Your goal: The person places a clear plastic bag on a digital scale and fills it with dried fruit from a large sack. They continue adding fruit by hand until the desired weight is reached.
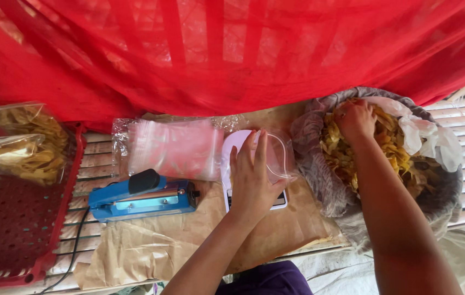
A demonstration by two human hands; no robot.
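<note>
Nearest the camera, two bare forearms reach out over a slatted table (464, 117) partly covered with brown paper (150, 246). At centre, the left hand (252, 180) rests flat with its fingers stretched out and loose, pressing on a clear plastic bag (279, 155) that lies on a small white scale (235, 143); its grip is not closed around anything. Off to the right, the right hand (355, 119) is sunk into a heap of yellow chips (347, 158) piled in a cloth-lined basket (320, 164), fingers curled down into the heap; whether they have closed on any chips cannot be told. White plastic sheet (429, 136) is bunched on the far side of that heap. Just left of the scale sits a blue heat sealer (142, 199) with a black knob, its cord trailing toward the near edge. Beyond it lies a stack of empty clear bags (175, 148). At the far left stands a red plastic crate (16, 224), with filled bags of chips (25, 142) resting on its far end. Red netting (232, 49) hangs across the whole background.
</note>
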